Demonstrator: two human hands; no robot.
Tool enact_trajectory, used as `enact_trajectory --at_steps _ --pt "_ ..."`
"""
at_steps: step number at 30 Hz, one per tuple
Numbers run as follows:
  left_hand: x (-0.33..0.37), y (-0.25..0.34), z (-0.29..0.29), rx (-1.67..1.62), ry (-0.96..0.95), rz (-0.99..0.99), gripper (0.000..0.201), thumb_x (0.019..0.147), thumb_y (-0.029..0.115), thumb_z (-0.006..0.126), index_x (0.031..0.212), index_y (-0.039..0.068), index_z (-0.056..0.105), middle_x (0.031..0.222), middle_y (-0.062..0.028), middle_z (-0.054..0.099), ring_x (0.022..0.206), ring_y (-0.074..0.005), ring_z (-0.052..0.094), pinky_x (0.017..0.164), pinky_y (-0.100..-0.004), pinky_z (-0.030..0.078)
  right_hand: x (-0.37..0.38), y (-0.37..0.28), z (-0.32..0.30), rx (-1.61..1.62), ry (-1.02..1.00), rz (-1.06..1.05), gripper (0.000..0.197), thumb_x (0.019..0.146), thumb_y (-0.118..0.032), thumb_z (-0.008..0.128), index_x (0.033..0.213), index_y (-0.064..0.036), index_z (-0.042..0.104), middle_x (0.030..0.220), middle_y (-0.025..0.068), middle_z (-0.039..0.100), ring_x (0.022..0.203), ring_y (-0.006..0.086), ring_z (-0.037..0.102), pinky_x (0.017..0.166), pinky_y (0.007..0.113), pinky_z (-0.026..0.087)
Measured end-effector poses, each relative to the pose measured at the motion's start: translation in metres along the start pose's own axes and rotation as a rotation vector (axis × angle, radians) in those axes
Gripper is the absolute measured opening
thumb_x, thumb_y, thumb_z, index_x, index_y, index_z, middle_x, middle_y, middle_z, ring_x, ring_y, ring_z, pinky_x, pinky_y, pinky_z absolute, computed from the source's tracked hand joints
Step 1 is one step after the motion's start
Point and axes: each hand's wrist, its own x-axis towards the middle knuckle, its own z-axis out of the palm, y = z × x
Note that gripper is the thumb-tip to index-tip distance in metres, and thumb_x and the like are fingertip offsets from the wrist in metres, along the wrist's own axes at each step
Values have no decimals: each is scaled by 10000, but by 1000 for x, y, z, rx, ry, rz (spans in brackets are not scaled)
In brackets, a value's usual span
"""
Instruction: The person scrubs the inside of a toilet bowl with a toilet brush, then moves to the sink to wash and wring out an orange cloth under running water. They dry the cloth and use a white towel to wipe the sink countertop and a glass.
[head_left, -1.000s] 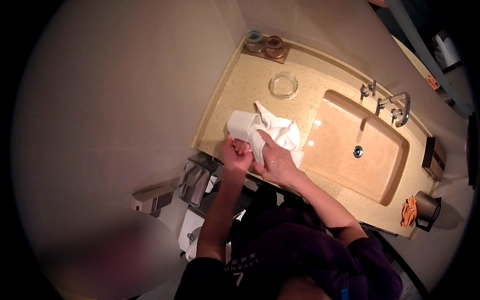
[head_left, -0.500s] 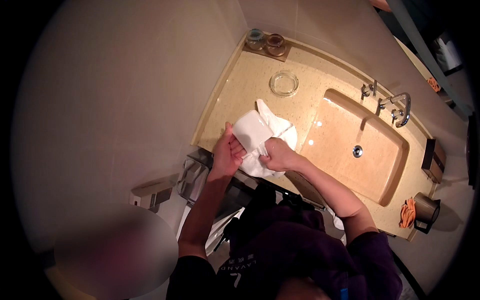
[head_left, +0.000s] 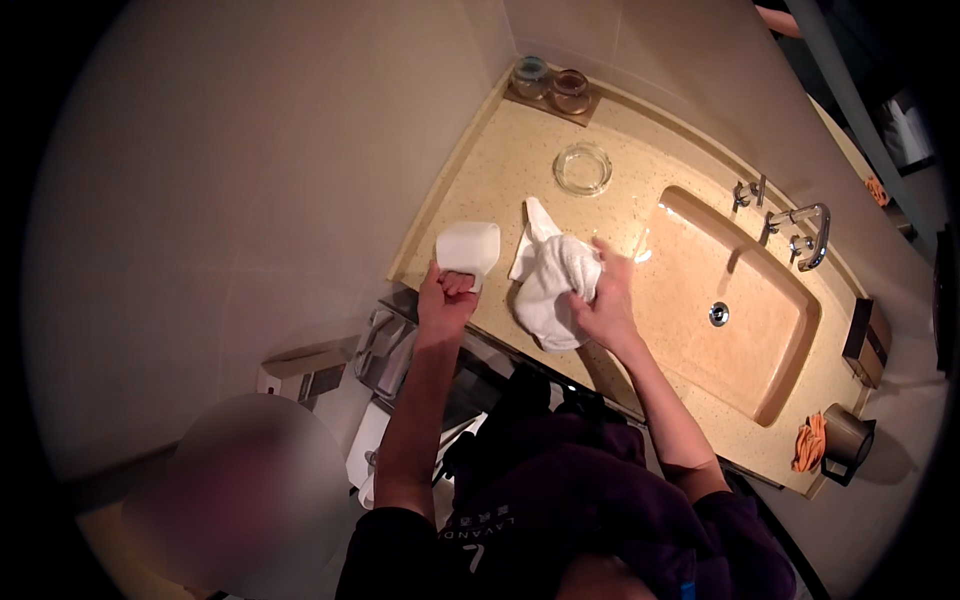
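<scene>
My left hand (head_left: 448,300) is closed round the lower edge of a smooth white container (head_left: 466,246) with rounded corners, held over the counter's near left part. What kind of container it is, I cannot make out. To its right, my right hand (head_left: 608,305) grips a bunched white towel (head_left: 558,290). The towel and the container are apart, with a strip of counter showing between them. One narrow end of the towel points toward the back.
The beige counter (head_left: 450,205) holds a glass ashtray (head_left: 583,169) and two glasses (head_left: 550,84) on a small tray. At right are the sink (head_left: 690,310), chrome faucet (head_left: 805,225), dark tissue box (head_left: 867,343), dark pitcher (head_left: 848,438) and orange cloth (head_left: 810,442).
My left hand has drawn the white container left, away from the towel, and its tilt has changed. My right hand has shifted right and now grasps the bunched towel's right side.
</scene>
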Motion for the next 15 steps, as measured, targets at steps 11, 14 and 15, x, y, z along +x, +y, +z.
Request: enact_trajectory --at_steps 11,14,15 --pt "-20 -23 9 -217 -26 -200 411 1074 318 478 712 143 392 567 37 302 486 -123 300 537 -286 304 3 -30 32 -106 -218 53 368 752 -10 686 1119 -12 651 1130 173 599 915 368 624 805 438 533" --pt "-26 -25 6 -192 -43 -142 433 1063 335 503 688 151 386 559 44 301 479 -117 289 549 -277 294 1 -28 31 -42 -269 130 312 771 -64 682 1079 -26 656 1058 172 603 888 381 626 782 449 529" --pt "-25 -25 3 -167 -110 -150 429 1065 318 498 684 150 393 548 37 319 480 -118 298 554 -277 304 3 -31 28 -32 -22 113 276 786 -95 704 1049 -23 668 1015 170 603 882 381 624 763 448 525"
